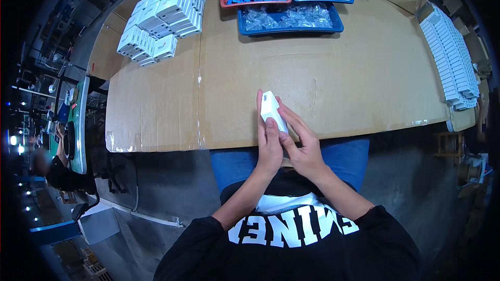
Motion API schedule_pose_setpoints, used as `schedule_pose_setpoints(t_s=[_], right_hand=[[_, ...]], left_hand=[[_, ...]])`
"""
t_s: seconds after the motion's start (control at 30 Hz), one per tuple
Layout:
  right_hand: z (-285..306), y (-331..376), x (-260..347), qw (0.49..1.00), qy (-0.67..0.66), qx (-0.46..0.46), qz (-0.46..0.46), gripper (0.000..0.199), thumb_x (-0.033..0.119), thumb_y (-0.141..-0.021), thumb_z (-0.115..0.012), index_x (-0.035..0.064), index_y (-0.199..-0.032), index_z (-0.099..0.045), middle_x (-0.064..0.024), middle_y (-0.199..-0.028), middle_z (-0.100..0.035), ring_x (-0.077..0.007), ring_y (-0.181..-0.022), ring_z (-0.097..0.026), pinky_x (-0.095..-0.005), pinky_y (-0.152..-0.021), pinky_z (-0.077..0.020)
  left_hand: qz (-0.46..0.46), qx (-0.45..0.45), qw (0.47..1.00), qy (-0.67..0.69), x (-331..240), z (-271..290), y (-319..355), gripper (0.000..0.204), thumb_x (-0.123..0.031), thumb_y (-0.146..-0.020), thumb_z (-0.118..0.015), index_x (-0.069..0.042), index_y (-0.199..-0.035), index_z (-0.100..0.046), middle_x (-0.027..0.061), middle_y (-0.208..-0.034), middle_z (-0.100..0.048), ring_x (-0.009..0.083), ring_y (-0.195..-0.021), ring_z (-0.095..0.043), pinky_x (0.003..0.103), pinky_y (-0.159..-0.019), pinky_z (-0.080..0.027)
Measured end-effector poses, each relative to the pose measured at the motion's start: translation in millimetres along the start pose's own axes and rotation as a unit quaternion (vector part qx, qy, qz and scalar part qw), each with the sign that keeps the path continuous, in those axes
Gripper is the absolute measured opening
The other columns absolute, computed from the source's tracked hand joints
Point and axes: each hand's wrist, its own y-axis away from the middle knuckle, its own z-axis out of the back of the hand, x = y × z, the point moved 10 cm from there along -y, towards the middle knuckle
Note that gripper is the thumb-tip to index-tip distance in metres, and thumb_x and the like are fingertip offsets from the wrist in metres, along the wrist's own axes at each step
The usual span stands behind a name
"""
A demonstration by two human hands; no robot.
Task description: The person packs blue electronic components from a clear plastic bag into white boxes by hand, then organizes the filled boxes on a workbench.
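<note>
Between my two hands is a small white box point(270, 106), held tilted just above the near edge of the cardboard-covered table point(250, 73). My left hand point(269, 143) wraps its left side, with the thumb across the near part. Along the box's right side lie the fingers of my right hand point(304, 148), and its thumb presses at the near end. A small dark printed mark shows on the box's far end. The palms hide part of its sides.
Stacked white boxes point(166, 13) stand at the far left, and long rows of white boxes point(450, 54) at the right edge. At the back are a red tray point(255, 4) of blue parts, a blue tray point(333, 0) of white pieces and another blue tray point(291, 32) of clear plastic pieces. A person point(67, 164) sits left.
</note>
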Motion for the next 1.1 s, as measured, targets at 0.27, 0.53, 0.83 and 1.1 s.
schedule_pose_setpoints(t_s=[0.27, 0.53, 0.83, 1.1], right_hand=[[1, 15, -5, 0.996, -0.031, -0.078, 0.028, 0.042, 0.007, -0.104, -0.055, -0.0034, -0.145, -0.055, -0.0289, -0.147, -0.054, -0.038, -0.132, -0.059, -0.0378, -0.105, -0.0507], [-17, 18, -17, 0.972, -0.216, -0.087, -0.039, 0.044, 0.007, -0.104, -0.051, -0.0044, -0.147, -0.049, -0.0248, -0.159, -0.039, -0.034, -0.151, -0.036, -0.0411, -0.121, -0.0327], [-16, 12, -44, 0.89, -0.352, -0.022, -0.29, 0.059, 0.03, -0.103, -0.065, 0.0026, -0.149, -0.039, -0.0184, -0.142, -0.055, -0.0224, -0.124, -0.06, -0.0365, -0.105, -0.0462], [-19, 10, -29, 0.923, -0.315, -0.041, -0.218, 0.056, 0.013, -0.104, -0.063, -0.0001, -0.151, -0.035, -0.0199, -0.146, -0.052, -0.0204, -0.132, -0.055, -0.0308, -0.106, -0.0483]], left_hand=[[-0.036, 0.007, 0.998, -0.046, -8, -8, 4, 0.088, -0.064, -0.107, -0.034, -0.006, -0.166, -0.006, 0.0184, -0.155, -0.04, 0.0264, -0.146, -0.038, 0.039, -0.122, -0.027], [-0.022, -0.002, 0.999, 0.025, 1, -1, 3, 0.098, -0.065, -0.097, -0.051, -0.007, -0.165, -0.01, 0.0217, -0.156, -0.037, 0.029, -0.143, -0.04, 0.041, -0.119, -0.029], [-0.081, 0.072, 0.987, -0.116, -18, -11, 1, 0.115, -0.07, -0.087, -0.057, 0.002, -0.163, -0.009, 0.0255, -0.157, -0.034, 0.0349, -0.142, -0.039, 0.047, -0.119, -0.029], [-0.121, 0.012, 0.965, -0.233, -18, 4, 3, 0.122, -0.092, -0.084, -0.041, 0.008, -0.153, -0.031, 0.0193, -0.138, -0.046, 0.0249, -0.118, -0.057, 0.038, -0.101, -0.048]])
